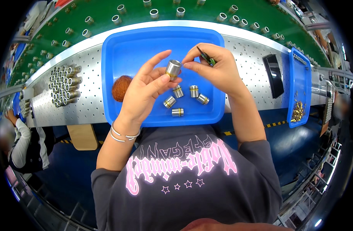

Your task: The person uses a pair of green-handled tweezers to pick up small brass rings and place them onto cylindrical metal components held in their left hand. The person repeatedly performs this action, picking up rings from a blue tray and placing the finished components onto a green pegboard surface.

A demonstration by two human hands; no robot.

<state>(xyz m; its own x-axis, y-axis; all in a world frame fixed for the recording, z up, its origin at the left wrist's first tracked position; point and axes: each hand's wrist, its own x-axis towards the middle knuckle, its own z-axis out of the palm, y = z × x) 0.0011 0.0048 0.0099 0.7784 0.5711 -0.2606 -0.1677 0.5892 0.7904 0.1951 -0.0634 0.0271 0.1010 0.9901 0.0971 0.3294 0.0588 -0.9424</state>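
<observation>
My left hand is closed around a short silver metal sleeve with a yellowish band near its lower end. The sleeve is tilted, its open end facing up. Close to its rim, the thumb and forefinger of my right hand are pinched together; whether they hold anything tiny I cannot make out. A small dark tool with slim black and green parts, like snips, is tucked in that same hand. Below both hands, several similar banded sleeves lie or stand in a blue plastic tray.
A reddish-brown fibrous ball lies in the tray's left side. Left on the perforated metal bench stands a cluster of sleeves. More sleeves stand on the green conveyor belt. Rightward are a black device and a blue tray of brass pieces.
</observation>
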